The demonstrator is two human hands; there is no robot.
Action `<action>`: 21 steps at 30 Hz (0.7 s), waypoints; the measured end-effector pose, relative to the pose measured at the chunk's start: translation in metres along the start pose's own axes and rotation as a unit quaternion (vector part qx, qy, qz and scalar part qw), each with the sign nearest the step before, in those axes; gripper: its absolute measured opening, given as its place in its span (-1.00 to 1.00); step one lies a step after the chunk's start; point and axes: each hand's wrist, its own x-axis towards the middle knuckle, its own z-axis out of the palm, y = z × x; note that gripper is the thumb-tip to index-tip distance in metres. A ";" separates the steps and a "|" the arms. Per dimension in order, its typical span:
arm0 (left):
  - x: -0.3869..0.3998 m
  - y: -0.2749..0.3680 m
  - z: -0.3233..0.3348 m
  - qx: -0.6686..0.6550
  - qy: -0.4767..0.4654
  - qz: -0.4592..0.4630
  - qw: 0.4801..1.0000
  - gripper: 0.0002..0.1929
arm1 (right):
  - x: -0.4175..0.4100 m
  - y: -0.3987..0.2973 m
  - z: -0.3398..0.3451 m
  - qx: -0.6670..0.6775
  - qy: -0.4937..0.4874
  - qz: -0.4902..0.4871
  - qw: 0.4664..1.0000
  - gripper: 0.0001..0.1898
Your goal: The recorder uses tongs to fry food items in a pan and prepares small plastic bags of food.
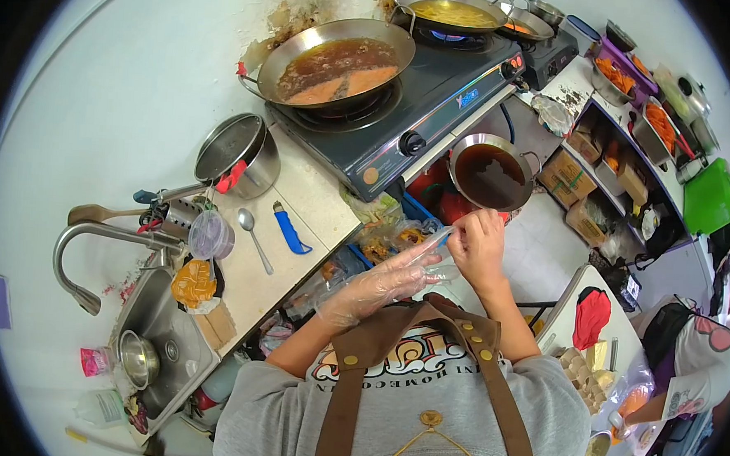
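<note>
My left hand (pixel 387 285) wears a clear plastic disposable glove (pixel 342 301), with its fingers stretched out and nothing held in them. Bare, my right hand (pixel 478 246) pinches the loose plastic at the glove's fingertips. Both hands are in front of my chest, over the floor beside the counter. Just beyond them, a metal wok of dark brown liquid (pixel 490 176) sits low, below the stove. On the gas stove (pixel 369 141), a large wok (pixel 336 62) holds bubbling brown oil with orange-tinted foam.
A second wok (pixel 454 11) of yellow oil stands over a lit blue flame. The counter bears a lidded pot (pixel 239 156), a spoon (pixel 256 241) and a blue-handled utility knife (pixel 290 230). At left is a sink (pixel 170 351); at right, shelves (pixel 615 179) and another person's arm (pixel 646 411) beside a table.
</note>
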 end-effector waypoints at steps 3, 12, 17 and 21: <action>0.000 -0.001 -0.007 -0.016 -0.002 -0.009 1.000 -0.52 | 0.000 -0.004 -0.006 0.023 -0.048 0.011 0.999 -0.81; 0.006 -0.015 -0.019 -0.137 0.038 0.059 0.988 -0.64 | -0.007 -0.032 0.000 0.119 -0.121 -0.094 0.981 -0.69; 0.007 -0.014 -0.012 -0.143 0.053 0.045 0.987 -0.66 | -0.012 -0.029 0.009 0.116 -0.094 -0.092 0.985 -0.79; 0.015 -0.029 -0.026 -0.103 0.032 0.004 0.994 -0.62 | -0.009 -0.027 0.010 0.094 -0.052 -0.076 0.991 -0.82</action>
